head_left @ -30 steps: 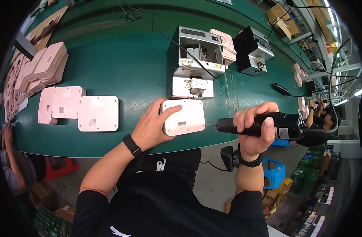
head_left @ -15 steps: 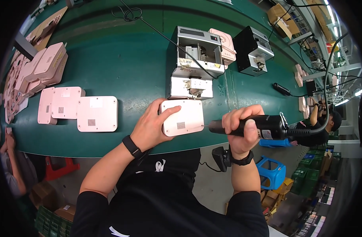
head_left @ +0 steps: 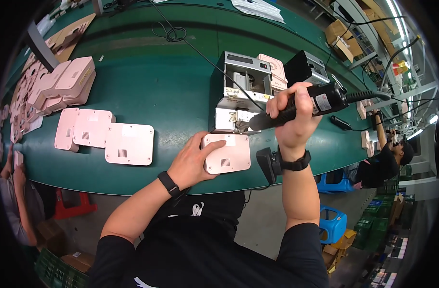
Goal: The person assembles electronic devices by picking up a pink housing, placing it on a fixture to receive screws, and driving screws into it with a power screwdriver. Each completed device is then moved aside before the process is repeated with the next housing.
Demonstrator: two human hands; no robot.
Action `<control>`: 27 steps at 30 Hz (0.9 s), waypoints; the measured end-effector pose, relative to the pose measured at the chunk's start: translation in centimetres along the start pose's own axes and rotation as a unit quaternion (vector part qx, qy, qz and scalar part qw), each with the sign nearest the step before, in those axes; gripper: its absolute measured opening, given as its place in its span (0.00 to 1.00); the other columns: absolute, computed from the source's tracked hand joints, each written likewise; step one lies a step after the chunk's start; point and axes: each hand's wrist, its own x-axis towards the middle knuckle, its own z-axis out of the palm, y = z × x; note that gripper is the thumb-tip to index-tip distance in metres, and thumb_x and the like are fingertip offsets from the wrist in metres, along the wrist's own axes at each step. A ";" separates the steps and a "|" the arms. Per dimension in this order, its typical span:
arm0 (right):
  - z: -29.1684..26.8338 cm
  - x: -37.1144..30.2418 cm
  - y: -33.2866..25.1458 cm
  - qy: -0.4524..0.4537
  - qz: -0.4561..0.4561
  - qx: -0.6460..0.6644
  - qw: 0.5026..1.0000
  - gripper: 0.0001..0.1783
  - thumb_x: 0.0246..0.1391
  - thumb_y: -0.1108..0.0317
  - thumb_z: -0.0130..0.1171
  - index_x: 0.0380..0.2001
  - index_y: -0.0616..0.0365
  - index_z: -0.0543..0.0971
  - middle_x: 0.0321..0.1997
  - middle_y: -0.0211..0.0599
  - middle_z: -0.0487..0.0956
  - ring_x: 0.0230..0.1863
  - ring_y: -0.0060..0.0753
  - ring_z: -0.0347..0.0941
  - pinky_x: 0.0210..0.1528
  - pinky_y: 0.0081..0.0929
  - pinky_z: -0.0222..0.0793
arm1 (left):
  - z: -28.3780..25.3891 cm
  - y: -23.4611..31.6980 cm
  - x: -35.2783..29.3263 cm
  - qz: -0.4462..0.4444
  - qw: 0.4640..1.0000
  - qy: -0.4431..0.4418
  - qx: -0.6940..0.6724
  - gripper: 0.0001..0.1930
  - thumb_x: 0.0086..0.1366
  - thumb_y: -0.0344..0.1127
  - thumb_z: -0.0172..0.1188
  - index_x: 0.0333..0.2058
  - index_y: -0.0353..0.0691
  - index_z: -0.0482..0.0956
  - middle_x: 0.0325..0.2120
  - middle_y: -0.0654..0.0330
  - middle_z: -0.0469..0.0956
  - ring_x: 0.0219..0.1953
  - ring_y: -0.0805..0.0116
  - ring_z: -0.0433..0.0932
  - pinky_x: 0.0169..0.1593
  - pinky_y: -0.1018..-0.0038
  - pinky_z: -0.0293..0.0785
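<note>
My left hand (head_left: 193, 161) grips a pale pink plastic case (head_left: 234, 157) at its left side, thumb across the top face. The case lies on the green table near its front edge, vent slots and corner screw holes facing up. In my right hand (head_left: 297, 115) is a black corded electric screwdriver (head_left: 325, 98), raised above the table and pointing left. Its nose is at the front of a grey and black screw feeder (head_left: 243, 97), just behind the case. The bit itself is hard to make out, so I cannot tell whether it touches the feeder.
Left of my hand lie several pink cases (head_left: 128, 144), with a stack of more (head_left: 75, 77) behind. A second feeder (head_left: 298, 67) and a pink case (head_left: 273, 67) stand at the back. Another black screwdriver (head_left: 340, 123) lies right. A cable (head_left: 205, 57) crosses the feeder. People work at both sides.
My right hand has lifted the screwdriver from the case's right edge up and back to the feeder's front. The left hand still holds the case. The whole view has shifted slightly.
</note>
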 end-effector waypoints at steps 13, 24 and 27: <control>-0.7 -7.7 -3.0 -0.094 0.062 0.034 0.993 0.20 0.58 0.50 0.54 0.38 0.54 0.64 0.20 0.32 0.68 0.17 0.28 0.65 0.26 0.32 0.65 | 0.0 -0.8 -0.2 0.007 1.000 0.018 -0.001 0.40 0.41 0.37 0.77 0.57 0.55 0.72 0.55 0.47 0.64 0.55 0.45 0.71 0.56 0.58 0.74; -0.3 -9.4 -1.3 -0.087 0.069 0.036 0.993 0.22 0.56 0.49 0.59 0.35 0.53 0.63 0.19 0.31 0.69 0.17 0.28 0.65 0.25 0.31 0.65 | 0.2 -0.8 -0.3 0.006 1.000 0.030 -0.004 0.40 0.40 0.37 0.78 0.56 0.55 0.73 0.53 0.47 0.66 0.54 0.45 0.72 0.55 0.59 0.75; -0.3 -9.2 -1.3 -0.096 0.072 0.030 0.992 0.22 0.56 0.49 0.59 0.36 0.53 0.64 0.20 0.31 0.69 0.17 0.28 0.65 0.25 0.30 0.65 | 0.0 -0.7 -0.2 0.006 1.000 0.030 -0.006 0.40 0.40 0.37 0.78 0.56 0.55 0.74 0.53 0.47 0.66 0.54 0.45 0.72 0.54 0.59 0.75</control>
